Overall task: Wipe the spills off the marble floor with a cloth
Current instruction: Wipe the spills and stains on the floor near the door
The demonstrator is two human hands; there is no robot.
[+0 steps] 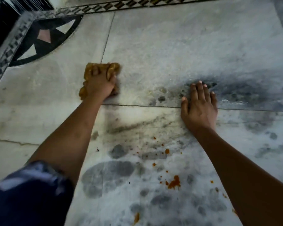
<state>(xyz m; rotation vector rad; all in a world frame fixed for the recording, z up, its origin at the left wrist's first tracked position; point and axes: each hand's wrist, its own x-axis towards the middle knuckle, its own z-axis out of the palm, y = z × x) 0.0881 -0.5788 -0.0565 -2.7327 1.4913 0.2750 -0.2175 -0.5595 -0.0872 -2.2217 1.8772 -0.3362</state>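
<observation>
- Two bare hands are down on the marble floor (170, 46), one working and one bracing.
- Your left hand (100, 85) sits at about 10 o'clock from the frame's middle, fingers curled tight around a bunched, mustard-stained cloth (103, 70) and pressing it to the floor just above a tile seam.
- Your right hand (199, 106) lies at roughly 2 o'clock, palm flat, fingers spread and gripping nothing, straddling the same seam.
- Orange spills (174, 183) dot the floor toward 5 o'clock, between your forearms and well apart from the cloth; another streak lies near the bottom edge.
- Dark wet smears (108, 175) spread around 6 o'clock.
- A black-and-white inlay border (44, 33) runs at 11 o'clock.
- A dark blue sleeve (28, 191) fills 8 o'clock.
</observation>
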